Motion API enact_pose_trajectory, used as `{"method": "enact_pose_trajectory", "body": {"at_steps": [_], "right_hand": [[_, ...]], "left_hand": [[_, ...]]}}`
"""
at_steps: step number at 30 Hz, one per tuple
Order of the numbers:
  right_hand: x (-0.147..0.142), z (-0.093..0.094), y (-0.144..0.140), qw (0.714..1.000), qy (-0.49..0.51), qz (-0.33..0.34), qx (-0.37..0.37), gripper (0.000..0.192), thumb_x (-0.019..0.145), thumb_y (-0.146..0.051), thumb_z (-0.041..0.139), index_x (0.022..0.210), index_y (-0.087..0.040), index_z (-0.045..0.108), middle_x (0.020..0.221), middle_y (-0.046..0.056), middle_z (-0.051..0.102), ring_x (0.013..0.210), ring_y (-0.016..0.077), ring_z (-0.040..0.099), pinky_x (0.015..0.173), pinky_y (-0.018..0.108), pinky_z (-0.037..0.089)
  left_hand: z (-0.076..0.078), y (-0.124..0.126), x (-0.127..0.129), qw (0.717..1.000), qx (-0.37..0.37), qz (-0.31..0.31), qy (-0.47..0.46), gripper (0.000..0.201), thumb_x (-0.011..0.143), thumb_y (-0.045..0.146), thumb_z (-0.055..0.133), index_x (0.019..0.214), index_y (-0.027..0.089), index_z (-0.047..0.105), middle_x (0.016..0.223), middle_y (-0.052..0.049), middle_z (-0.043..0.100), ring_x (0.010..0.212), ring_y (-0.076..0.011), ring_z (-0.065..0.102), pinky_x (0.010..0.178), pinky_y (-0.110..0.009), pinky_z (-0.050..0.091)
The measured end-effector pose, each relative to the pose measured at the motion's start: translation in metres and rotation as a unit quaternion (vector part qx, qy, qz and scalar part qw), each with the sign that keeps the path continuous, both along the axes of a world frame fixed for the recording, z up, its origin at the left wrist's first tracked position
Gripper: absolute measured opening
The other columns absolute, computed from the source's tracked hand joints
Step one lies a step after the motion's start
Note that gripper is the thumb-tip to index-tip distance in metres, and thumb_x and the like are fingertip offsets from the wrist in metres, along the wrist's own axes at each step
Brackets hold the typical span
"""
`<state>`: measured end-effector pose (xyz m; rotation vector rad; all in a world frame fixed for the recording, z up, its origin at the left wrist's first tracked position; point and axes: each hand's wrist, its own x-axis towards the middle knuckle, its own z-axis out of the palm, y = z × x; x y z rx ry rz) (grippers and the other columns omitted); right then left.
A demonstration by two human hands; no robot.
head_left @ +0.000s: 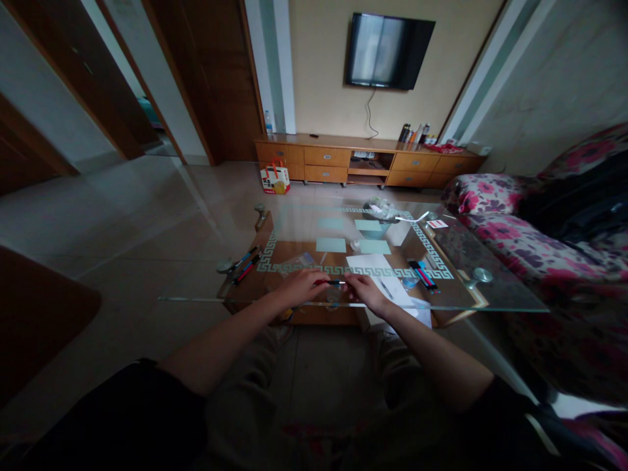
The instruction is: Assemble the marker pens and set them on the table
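Observation:
Both my hands meet over the near edge of a glass coffee table (490, 297). My left hand (300, 286) and my right hand (366, 291) each grip one end of a dark pen with a red part (332, 282), held level between them. Under my right hand lies white paper (373, 265). Pale green sticky notes (330, 244) lie further back on the glass. A few pens (422, 273) rest to the right of the paper, and others (246, 263) lie at the table's left edge.
A floral sofa (510, 229) stands along the right. A mesh basket (379, 226) sits at the table's far side. Behind it are a wooden TV cabinet (324, 157), a wall TV (387, 49) and a small bag (275, 178) on the tiled floor.

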<state>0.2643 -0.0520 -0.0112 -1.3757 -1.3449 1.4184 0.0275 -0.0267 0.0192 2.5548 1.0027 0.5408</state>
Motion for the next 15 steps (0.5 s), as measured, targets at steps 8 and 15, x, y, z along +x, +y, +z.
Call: {"method": "enact_pose_trajectory", "body": {"at_steps": [8,15], "right_hand": [[0.0027,-0.0036,0.0005,0.999,-0.032,0.012,0.006,0.055,0.082,-0.069,0.057,0.067,-0.016,0.061,0.054,-0.002,0.051,0.049,0.0092,0.045,0.048,0.021,0.032],[0.0027,-0.0046,0.0020,0.999,-0.030,0.012,0.024,0.049,0.077,-0.065,0.063,0.073,-0.016,0.064,0.059,-0.002,0.054,0.050,0.0085,0.044,0.047,0.021,0.031]], "left_hand": [[-0.0043,0.0017,-0.0006,1.000,0.001,-0.002,-0.009,0.025,0.094,0.040,0.058,0.110,0.025,0.069,0.101,-0.003,0.070,0.092,-0.0183,0.063,0.078,-0.027,0.045],[-0.0054,0.0019,-0.0012,1.000,0.006,0.000,-0.002,0.025,0.093,0.041,0.060,0.110,0.025,0.069,0.101,-0.003,0.071,0.093,-0.0186,0.064,0.080,-0.028,0.045]]}}
